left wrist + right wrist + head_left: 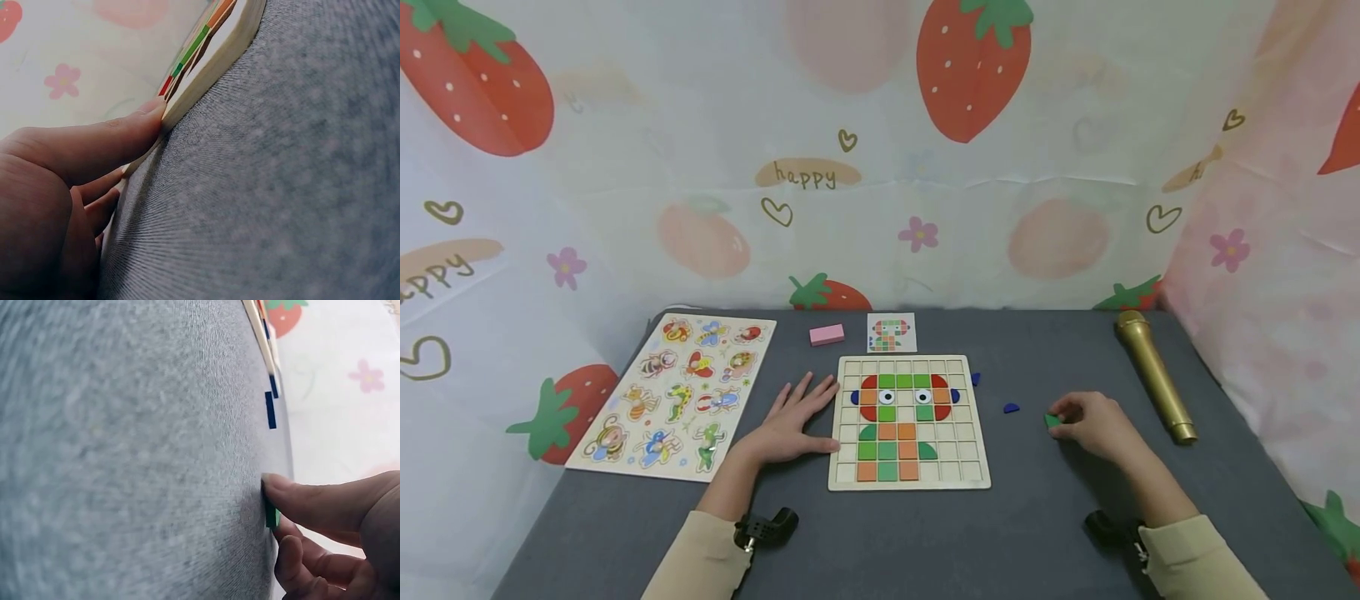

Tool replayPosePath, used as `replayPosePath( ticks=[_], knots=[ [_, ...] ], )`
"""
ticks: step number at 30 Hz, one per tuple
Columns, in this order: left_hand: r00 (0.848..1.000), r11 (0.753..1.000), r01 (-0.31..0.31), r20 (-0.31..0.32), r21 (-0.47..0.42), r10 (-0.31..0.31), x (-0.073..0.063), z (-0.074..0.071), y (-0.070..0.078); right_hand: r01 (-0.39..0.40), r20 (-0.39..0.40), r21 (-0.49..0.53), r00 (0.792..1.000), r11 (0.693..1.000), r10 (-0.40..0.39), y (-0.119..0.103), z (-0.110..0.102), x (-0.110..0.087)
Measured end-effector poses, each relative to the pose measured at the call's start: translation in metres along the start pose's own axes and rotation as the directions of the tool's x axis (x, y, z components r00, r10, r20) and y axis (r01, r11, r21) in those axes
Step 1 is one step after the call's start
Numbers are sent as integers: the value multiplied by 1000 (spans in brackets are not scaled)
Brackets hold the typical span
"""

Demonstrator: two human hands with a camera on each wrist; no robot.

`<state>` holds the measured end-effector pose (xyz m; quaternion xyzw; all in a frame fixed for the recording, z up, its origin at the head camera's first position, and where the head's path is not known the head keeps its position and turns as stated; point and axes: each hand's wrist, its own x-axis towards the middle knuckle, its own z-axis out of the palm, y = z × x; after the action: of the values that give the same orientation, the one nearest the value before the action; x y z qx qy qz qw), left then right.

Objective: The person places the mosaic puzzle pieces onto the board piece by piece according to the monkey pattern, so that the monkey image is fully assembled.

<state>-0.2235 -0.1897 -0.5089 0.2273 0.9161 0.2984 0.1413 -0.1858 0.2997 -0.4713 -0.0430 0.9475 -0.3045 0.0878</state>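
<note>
A wooden grid board (910, 486) lies mid-table, filled partly with red, green, orange and blue tiles and two eye tiles. Beside its left edge my left hand (790, 429) rests with fingers spread; in the left wrist view the thumb (119, 134) touches the board's side. Right of the board, my right hand (1093, 425) pinches a small green tile (1051, 422) between thumb and fingers, low over the cloth. Its full outline is partly hidden by the fingers. Between this hand and the board lie a blue half-round tile (1011, 408) and another blue tile (975, 379).
Behind the board are a picture card (892, 333) with a tile pattern and a pink block (827, 335). A board of cartoon insects (688, 396) lies at the left, close to the left forearm. A gold microphone (1156, 379) lies at the right. Printed curtains surround the table.
</note>
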Motion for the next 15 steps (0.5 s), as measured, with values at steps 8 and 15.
replayPosePath(
  ticks=[8,15],
  knots=[
    [1000,1000,7,3,10,-7,-1,-1,-1,25,71,-26,997,999,-23,-5,-2,2],
    [1000,1000,9,5,11,-9,0,0,0,65,67,-22,996,998,-63,-13,-1,0]
  ],
)
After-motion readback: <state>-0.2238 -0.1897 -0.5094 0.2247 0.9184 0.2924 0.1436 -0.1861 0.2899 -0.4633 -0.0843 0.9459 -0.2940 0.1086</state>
